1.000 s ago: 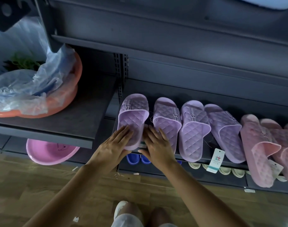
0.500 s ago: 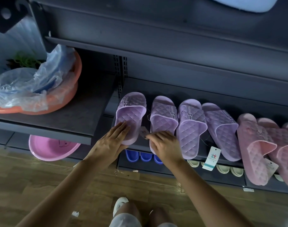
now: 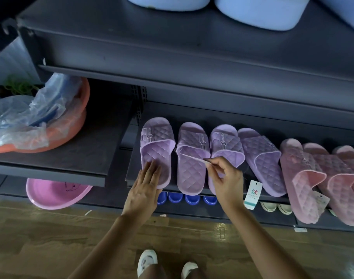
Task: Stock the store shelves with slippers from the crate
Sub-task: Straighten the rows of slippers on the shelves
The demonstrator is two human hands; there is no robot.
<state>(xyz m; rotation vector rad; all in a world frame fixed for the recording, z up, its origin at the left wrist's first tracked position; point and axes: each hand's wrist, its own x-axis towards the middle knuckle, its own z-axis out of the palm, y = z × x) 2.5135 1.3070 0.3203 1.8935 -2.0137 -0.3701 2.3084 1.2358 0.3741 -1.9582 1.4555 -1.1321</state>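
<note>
Several lilac quilted slippers stand in a row on the dark shelf [image 3: 131, 174]. My left hand [image 3: 146, 188] lies flat with straight fingers on the heel of the leftmost slipper [image 3: 157, 146]. My right hand [image 3: 224, 178] pinches a thin paper tag [image 3: 192, 157] that runs across the second slipper [image 3: 192, 164]. A third lilac slipper [image 3: 227, 146] and a fourth [image 3: 260, 156] follow to the right. Pink slippers [image 3: 305, 178] fill the right end. No crate is in view.
A white hang tag [image 3: 252, 194] dangles off the shelf edge. Blue slippers [image 3: 184, 198] and cream ones [image 3: 277, 207] sit on the lower shelf. An orange basin with plastic wrap [image 3: 51, 125] rests on the left shelf, a pink basin [image 3: 53, 194] below it. Light blue tubs [image 3: 258, 11] sit on top.
My right hand has lifted from the second slipper's heel and now pinches its tag, pulled up across the footbed. My left hand stays on the leftmost slipper. The camera has tilted upward.
</note>
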